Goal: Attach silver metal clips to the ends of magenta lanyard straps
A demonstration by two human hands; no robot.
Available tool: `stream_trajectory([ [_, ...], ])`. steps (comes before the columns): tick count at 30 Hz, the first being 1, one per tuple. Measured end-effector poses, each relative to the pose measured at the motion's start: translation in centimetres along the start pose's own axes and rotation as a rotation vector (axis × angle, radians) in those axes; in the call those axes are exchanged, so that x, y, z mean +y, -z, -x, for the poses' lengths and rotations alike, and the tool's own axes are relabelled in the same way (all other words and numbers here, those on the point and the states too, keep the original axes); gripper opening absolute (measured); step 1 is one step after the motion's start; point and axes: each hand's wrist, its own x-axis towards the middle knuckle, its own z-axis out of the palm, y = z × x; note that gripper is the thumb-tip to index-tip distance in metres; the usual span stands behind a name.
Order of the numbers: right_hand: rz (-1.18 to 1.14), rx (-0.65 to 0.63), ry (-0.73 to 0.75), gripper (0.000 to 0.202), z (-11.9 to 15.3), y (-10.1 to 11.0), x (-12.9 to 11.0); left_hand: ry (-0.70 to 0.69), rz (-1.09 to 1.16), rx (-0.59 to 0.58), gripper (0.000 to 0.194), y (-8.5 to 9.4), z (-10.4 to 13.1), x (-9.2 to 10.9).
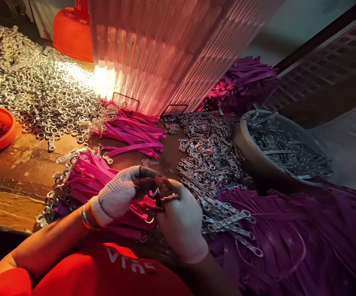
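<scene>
My left hand (124,191), in a dotted white work glove with dark, soiled fingertips, is closed, its fingers meeting those of the other hand. Also gloved in white, with dark fingertips, my right hand (179,218) is pinched shut just beside it. Something small is between the fingertips, too hidden to name. Below and left of the hands lies a bundle of pink straps (87,170) with metal ring ends. Near my right hand spread metal link pieces with ringed ends (227,222).
A lit orange lamp (73,35) stands by a ribbed translucent panel (153,53). Metal rings (60,90) heap at left beside an orange bowl (10,131). More pink straps (134,129) lie ahead. A grey tub (242,131) of metal pieces and purple straps (316,234) fill the right.
</scene>
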Motion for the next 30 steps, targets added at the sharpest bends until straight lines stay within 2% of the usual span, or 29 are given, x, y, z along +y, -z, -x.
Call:
stream_trajectory([
  [3,-0.187,0.014,0.040,0.049,0.6,-0.2,0.2,-0.052,0.005,0.057,0.034,-0.5,0.2,0.3],
  [6,-0.381,-0.040,0.019,0.047,0.9,-0.2,0.1,-0.104,-0.016,0.103,0.038,-1.1,0.4,0.2],
  [12,-0.617,-0.054,-0.062,0.044,1.1,0.6,-0.1,-0.246,-0.128,0.164,0.038,-1.4,0.5,-0.7],
  [16,-0.537,-0.070,-0.033,0.044,0.5,0.2,0.6,-0.314,-0.289,0.194,0.033,-1.2,0.5,-1.4],
  [18,-0.426,-0.047,-0.001,0.043,0.3,-0.3,1.1,-0.323,-0.364,0.145,0.033,-1.0,0.6,-1.4],
  [20,-0.290,0.007,0.040,0.034,0.2,-0.6,1.6,-0.281,-0.420,0.051,0.032,-0.8,0.8,-0.9],
  [22,-0.187,0.051,0.131,0.021,0.2,-0.6,1.8,-0.160,-0.415,-0.022,0.028,-0.9,1.0,-0.2],
  [24,-0.129,0.090,0.242,0.012,0.2,-0.6,2.0,0.009,-0.311,-0.026,0.025,-1.2,1.0,0.5],
  [26,-0.123,0.125,0.283,0.010,0.2,-0.7,2.2,0.116,-0.160,0.000,0.025,-1.8,0.7,0.9],
  [28,-0.206,0.113,0.184,0.013,0.0,-0.9,2.8,0.119,-0.102,0.028,0.025,-2.4,-0.4,1.2],
  [30,-0.310,0.071,0.029,0.019,-0.2,-1.2,3.8,0.082,-0.261,-0.018,0.026,-2.9,-2.7,1.5],
])
